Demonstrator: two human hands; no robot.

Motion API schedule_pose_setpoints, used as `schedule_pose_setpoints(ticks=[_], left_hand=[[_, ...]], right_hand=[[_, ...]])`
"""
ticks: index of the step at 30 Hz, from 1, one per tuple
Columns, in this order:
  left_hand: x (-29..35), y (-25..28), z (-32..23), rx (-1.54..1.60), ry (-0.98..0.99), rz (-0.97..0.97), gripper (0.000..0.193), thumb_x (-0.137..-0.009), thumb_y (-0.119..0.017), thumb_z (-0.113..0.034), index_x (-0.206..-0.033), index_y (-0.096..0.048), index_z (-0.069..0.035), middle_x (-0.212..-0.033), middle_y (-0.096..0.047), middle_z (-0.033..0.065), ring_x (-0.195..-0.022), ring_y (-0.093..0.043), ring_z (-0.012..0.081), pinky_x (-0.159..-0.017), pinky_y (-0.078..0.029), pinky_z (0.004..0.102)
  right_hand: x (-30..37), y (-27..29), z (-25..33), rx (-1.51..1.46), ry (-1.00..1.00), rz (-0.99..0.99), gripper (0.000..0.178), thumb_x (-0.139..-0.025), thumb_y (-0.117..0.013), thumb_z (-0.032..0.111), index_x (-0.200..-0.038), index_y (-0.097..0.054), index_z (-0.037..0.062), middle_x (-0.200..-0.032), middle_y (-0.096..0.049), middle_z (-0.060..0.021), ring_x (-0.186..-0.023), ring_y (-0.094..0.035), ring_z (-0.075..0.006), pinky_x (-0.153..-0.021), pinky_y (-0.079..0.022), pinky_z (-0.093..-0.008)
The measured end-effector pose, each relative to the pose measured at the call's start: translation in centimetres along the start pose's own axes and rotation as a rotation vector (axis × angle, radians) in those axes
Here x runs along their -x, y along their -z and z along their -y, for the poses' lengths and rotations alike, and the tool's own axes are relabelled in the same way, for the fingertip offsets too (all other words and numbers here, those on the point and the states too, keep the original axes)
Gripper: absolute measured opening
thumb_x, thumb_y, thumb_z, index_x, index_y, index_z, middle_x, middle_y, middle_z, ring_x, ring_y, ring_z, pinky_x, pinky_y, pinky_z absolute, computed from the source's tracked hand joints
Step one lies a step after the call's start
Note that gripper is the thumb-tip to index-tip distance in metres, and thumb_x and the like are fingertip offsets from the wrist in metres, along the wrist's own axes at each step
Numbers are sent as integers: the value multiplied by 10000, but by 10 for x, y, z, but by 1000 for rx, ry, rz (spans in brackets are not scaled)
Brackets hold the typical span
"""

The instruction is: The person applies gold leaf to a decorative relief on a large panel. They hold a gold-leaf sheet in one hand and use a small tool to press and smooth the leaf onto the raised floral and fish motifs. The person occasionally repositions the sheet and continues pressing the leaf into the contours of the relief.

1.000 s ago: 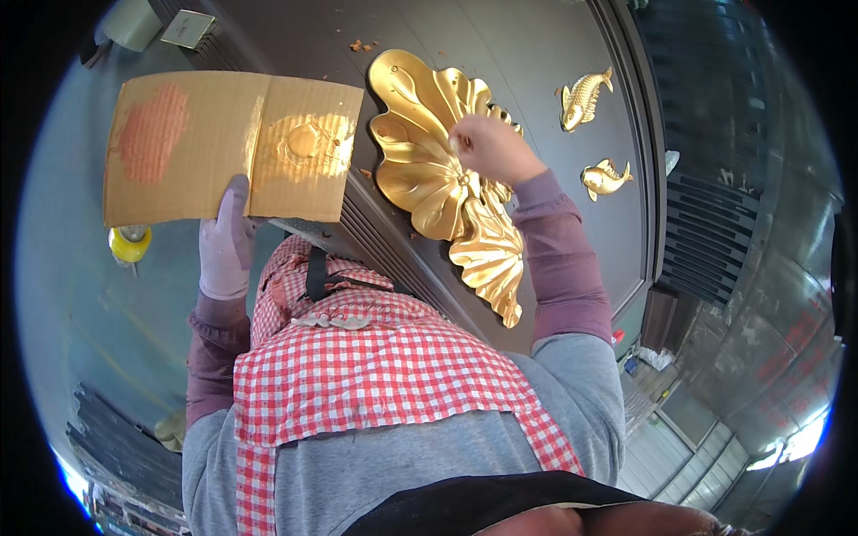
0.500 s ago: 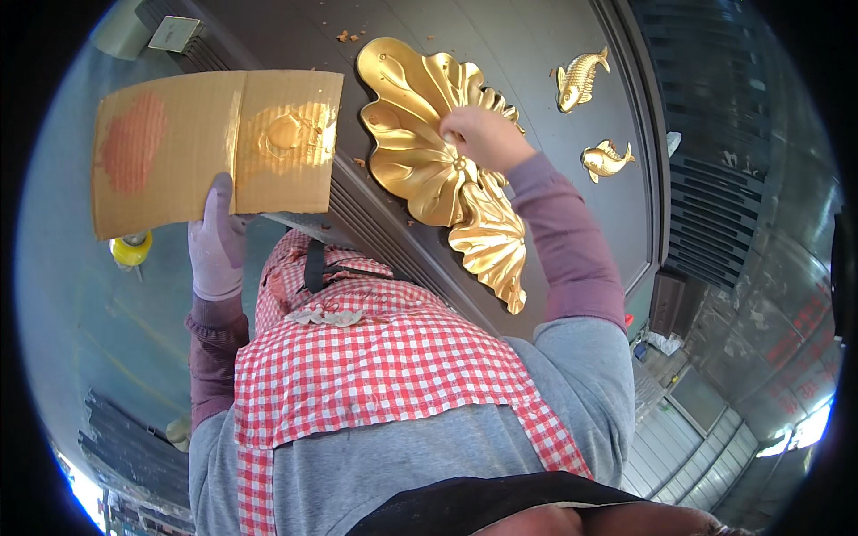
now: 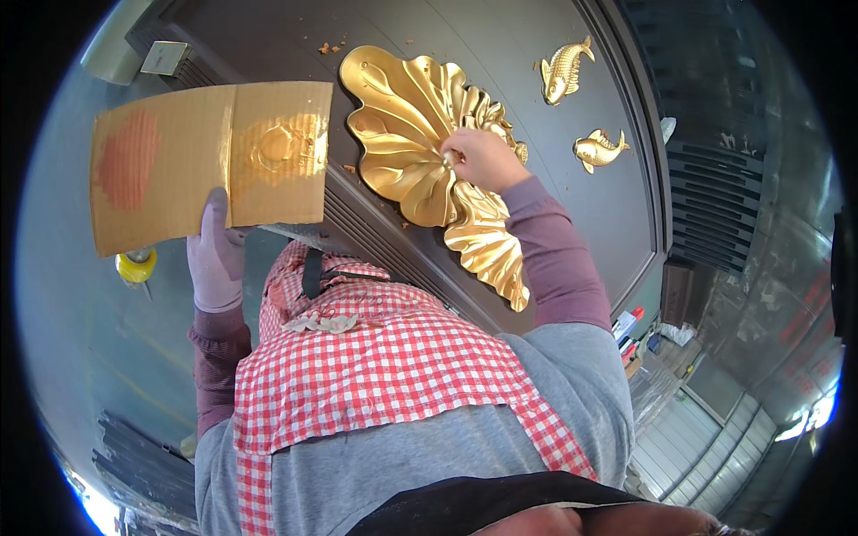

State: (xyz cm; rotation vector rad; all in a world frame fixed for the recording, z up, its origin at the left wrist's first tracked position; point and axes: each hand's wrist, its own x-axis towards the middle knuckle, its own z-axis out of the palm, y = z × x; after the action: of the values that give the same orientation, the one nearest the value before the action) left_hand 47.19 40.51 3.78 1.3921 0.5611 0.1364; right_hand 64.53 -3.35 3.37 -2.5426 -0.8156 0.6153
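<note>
My left hand (image 3: 217, 255), in a pale lilac glove, grips the lower edge of a piece of cardboard (image 3: 188, 179), thumb on its face. The cardboard has a red patch on its left half and a glossy gold smear of paint on its right half. My right hand (image 3: 490, 161) is bare and its fingers are pinched together at the middle of a large gold leaf-shaped ornament (image 3: 393, 116). Whatever the pinch holds is too small to name. Below the large leaf, a smaller ruffled gold leaf (image 3: 487, 241) joins on, partly behind my right forearm.
The ornaments lie on a dark brown panel (image 3: 357, 22) with a ridged edge. Two gold fish (image 3: 563, 73) are on its right side. Brown crumbs (image 3: 329, 47) lie near the top. A yellow roll-like item (image 3: 137, 266) shows below the cardboard, and a small pale box (image 3: 165, 58) stands at the upper left.
My right hand has shifted slightly down toward the leaf's centre, fingers still pinched. My left hand keeps its hold on the cardboard. The whole view has shifted a little.
</note>
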Motion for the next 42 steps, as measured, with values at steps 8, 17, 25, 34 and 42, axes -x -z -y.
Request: schedule_pose_setpoints(ticks=[8, 17, 25, 34, 42], left_hand=[[-1, 11, 2, -353, -119, 215, 401, -1156, -524, -165, -1510, -507, 22, -1383, -641, 209, -1169, -739, 292, -858, -690, 383], [-7, -7, -2, -255, -97, 125, 392, -1106, -614, -120, -1477, -556, -5, -1402, -638, 177, -1153, -737, 294, -878, -671, 399], [-15, 0, -4, -704, -349, 210, 458, -1153, -541, -274, -1537, -486, -30, -1428, -614, 132, -1239, -698, 271, -963, -639, 418], [-21, -33, -24, 41, 57, 33, 585, -916, -750, 117, -1462, -599, -28, -1278, -695, 238, -1137, -712, 405, -925, -624, 450], [-27, -31, -19, 294, 232, -85, 547, -874, -760, 117, -1394, -626, 15, -1270, -690, 278, -1129, -691, 483, -964, -587, 493]], right_hand=[[-17, 0, 4, -210, -28, -405, 302, -841, -780, 38, -1137, -737, 78, -1010, -707, -76, -845, -707, -209, -751, -570, -340], [0, -16, 19, -276, -165, -489, 202, -854, -776, 54, -1048, -721, 41, -978, -690, -104, -827, -701, -268, -759, -573, -359], [8, -12, 0, -292, -399, -360, 266, -816, -781, 152, -1069, -744, 82, -911, -709, -128, -842, -708, -320, -778, -580, -413], [-94, 18, -5, -221, -136, -582, 250, -896, -716, 84, -1145, -742, 71, -1081, -710, -101, -906, -706, -269, -828, -568, -368], [-80, 25, -23, 98, -113, 35, 214, -872, -693, 84, -1070, -771, 72, -957, -726, -121, -831, -706, -308, -756, -562, -410]])
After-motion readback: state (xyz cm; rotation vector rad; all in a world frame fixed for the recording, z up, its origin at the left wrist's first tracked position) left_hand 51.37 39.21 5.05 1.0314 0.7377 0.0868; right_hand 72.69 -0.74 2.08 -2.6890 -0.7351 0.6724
